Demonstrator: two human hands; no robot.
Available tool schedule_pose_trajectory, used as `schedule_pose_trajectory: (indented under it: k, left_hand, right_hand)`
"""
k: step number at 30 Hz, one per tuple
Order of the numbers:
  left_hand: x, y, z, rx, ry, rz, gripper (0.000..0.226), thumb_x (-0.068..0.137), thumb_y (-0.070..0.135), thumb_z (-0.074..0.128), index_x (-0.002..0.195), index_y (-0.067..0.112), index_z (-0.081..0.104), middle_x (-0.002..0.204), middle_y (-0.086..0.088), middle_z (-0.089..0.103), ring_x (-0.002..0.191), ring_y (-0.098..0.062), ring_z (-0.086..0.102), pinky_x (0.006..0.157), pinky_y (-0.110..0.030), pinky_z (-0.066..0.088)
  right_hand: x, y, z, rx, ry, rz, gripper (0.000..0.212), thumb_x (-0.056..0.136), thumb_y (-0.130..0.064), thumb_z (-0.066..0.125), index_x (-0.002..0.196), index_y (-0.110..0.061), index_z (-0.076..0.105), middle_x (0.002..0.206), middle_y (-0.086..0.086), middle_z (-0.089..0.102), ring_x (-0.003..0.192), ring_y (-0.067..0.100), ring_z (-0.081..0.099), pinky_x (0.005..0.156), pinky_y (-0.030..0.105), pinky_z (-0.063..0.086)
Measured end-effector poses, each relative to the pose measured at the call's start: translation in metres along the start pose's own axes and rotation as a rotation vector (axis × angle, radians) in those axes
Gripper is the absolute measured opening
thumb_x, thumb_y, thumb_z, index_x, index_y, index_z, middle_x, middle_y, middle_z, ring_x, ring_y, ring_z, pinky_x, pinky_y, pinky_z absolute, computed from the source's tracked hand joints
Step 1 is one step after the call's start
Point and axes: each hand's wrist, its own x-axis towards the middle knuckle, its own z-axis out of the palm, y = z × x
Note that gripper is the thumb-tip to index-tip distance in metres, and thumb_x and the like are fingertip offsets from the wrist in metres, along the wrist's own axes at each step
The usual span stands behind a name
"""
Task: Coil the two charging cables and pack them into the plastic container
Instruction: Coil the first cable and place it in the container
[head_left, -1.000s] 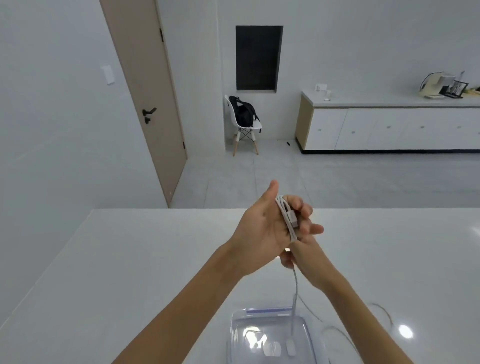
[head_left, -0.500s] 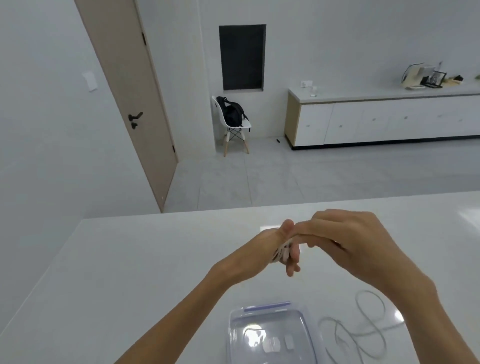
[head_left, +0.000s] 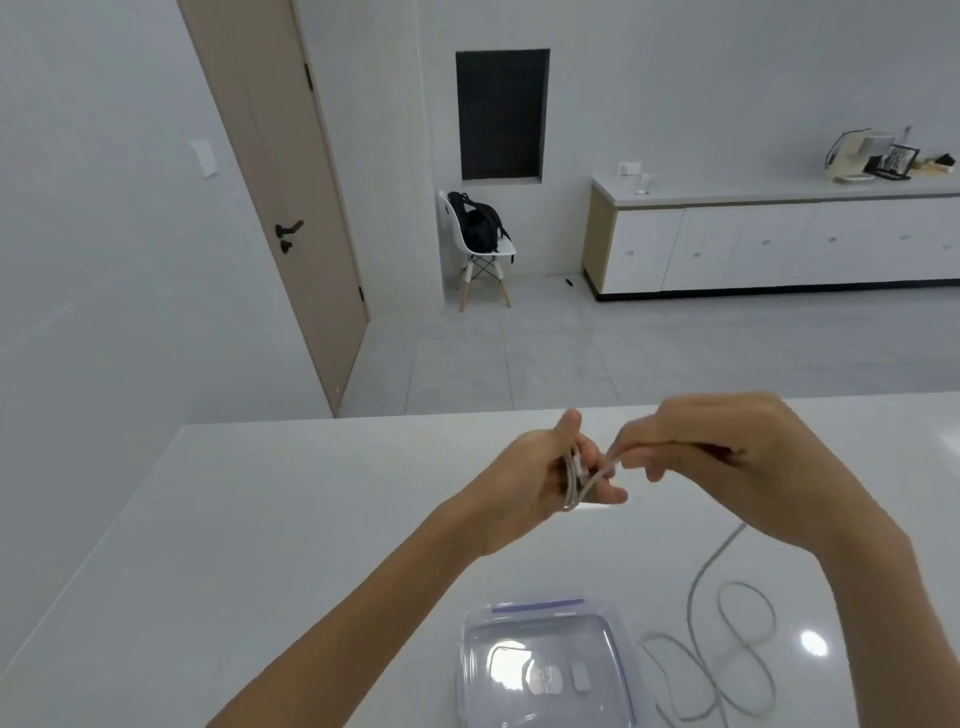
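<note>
- Head view: a white, glossy table (head_left: 260, 519) spreads beneath both hands, smooth, with a bright light spot reflected below and to the right of the grip.
- The left hand (head_left: 535, 467) is raised above the table, thumb up, its fingers curled through a coil of cable and holding it.
- The right hand (head_left: 727, 457), just right of it, pinches the running strand, which is taut to the coil.
- The plastic container (head_left: 545, 660) sits on the table below the grip. It is clear and a rounded rectangle, with a purple strip along its far edge.
- The charging cable (head_left: 698, 587) is thin, round and pale grey. It drops from under the right hand and lies in loose overlapping loops right of the container. Whether those loops are one cable or two cannot be told.
- The coil (head_left: 571, 480) is a tight bundle of turns around the left fingers.
</note>
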Motion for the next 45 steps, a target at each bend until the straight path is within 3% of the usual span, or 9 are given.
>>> schedule_pose_trajectory:
  k: [8,15,21,25,28,31,35,39,45]
  left_hand:
    - [-0.014,0.006,0.035,0.07,-0.286,0.121,0.084,0.088,0.07,-0.001,0.073,0.007,0.052,0.077,-0.012,0.057,0.063,-0.021,0.06,0.093,-0.048,0.048]
    - [-0.018,0.021,0.007,-0.112,-0.185,0.154,0.039,0.099,0.04,0.041,0.079,0.009,0.054,0.082,-0.012,0.056,0.073,-0.022,0.063,0.083,-0.035,0.055]
    - [-0.002,0.025,-0.038,-0.513,0.04,0.107,0.062,0.098,0.056,0.031,0.085,0.001,0.056,0.087,-0.017,0.057,0.074,-0.03,0.062,0.104,-0.049,0.045]
    - [0.006,0.006,-0.033,-0.278,0.091,-0.038,0.083,0.089,0.074,0.017,0.083,0.001,0.057,0.084,-0.017,0.062,0.081,-0.033,0.063,0.098,-0.044,0.05]
    - [-0.002,-0.003,-0.011,-0.019,-0.066,-0.093,0.095,0.085,0.078,0.003,0.093,0.0,0.058,0.089,-0.018,0.059,0.082,-0.025,0.061,0.085,-0.031,0.053]
    - [-0.011,-0.002,0.009,0.141,-0.223,-0.02,0.103,0.086,0.071,-0.007,0.107,-0.004,0.06,0.097,-0.025,0.058,0.091,-0.036,0.059,0.096,-0.038,0.05]
    - [-0.02,0.01,0.014,0.119,-0.237,-0.026,0.096,0.083,0.075,-0.003,0.09,0.001,0.058,0.089,-0.019,0.061,0.091,-0.038,0.061,0.094,-0.039,0.051]
    - [-0.025,0.017,0.01,0.172,-0.231,-0.031,0.084,0.087,0.072,0.008,0.089,0.007,0.06,0.085,-0.013,0.061,0.089,-0.038,0.063,0.096,-0.046,0.049]
    - [-0.038,0.019,0.005,0.347,-0.36,0.007,0.021,0.102,0.018,0.045,0.089,0.011,0.061,0.097,-0.017,0.062,0.1,-0.038,0.062,0.094,-0.035,0.051]
  right_hand:
    - [0.04,0.022,0.019,0.484,0.233,0.115,0.009,0.086,-0.015,0.064,0.087,-0.014,0.073,0.074,-0.011,0.072,0.066,0.009,0.067,0.069,0.018,0.053]
    - [0.011,0.03,0.108,0.753,0.15,0.506,0.026,0.085,-0.027,0.059,0.06,-0.033,0.065,0.054,-0.008,0.054,0.047,0.007,0.046,0.048,0.024,0.037]
    - [-0.049,0.007,0.141,0.346,-0.183,0.435,0.018,0.101,-0.032,0.048,0.11,-0.038,0.063,0.066,-0.007,0.065,0.052,0.007,0.052,0.057,0.016,0.044]
    - [-0.036,0.001,0.099,-0.363,-0.002,0.058,0.032,0.1,-0.044,0.038,0.09,-0.032,0.066,0.057,-0.013,0.058,0.047,0.011,0.051,0.04,0.024,0.041]
    - [-0.014,0.005,0.061,-0.483,0.053,-0.148,0.029,0.095,-0.04,0.048,0.079,-0.03,0.07,0.056,-0.013,0.059,0.046,0.011,0.047,0.039,0.024,0.027]
    - [0.006,0.011,0.035,-0.341,0.078,-0.232,0.018,0.089,-0.035,0.061,0.077,-0.032,0.074,0.059,-0.018,0.061,0.052,0.003,0.043,0.041,0.023,0.035]
    - [0.023,0.017,0.024,-0.019,0.088,-0.153,0.01,0.079,-0.038,0.071,0.079,-0.03,0.076,0.066,-0.029,0.059,0.058,-0.001,0.041,0.056,0.009,0.033]
    - [0.03,0.029,0.033,0.223,0.135,-0.07,0.011,0.074,-0.038,0.076,0.082,-0.032,0.073,0.065,-0.006,0.062,0.056,0.017,0.043,0.053,0.023,0.037]
    - [0.037,0.039,0.055,0.574,0.181,-0.03,0.018,0.067,-0.019,0.081,0.079,-0.02,0.068,0.082,-0.009,0.058,0.064,0.019,0.047,0.054,0.029,0.039]
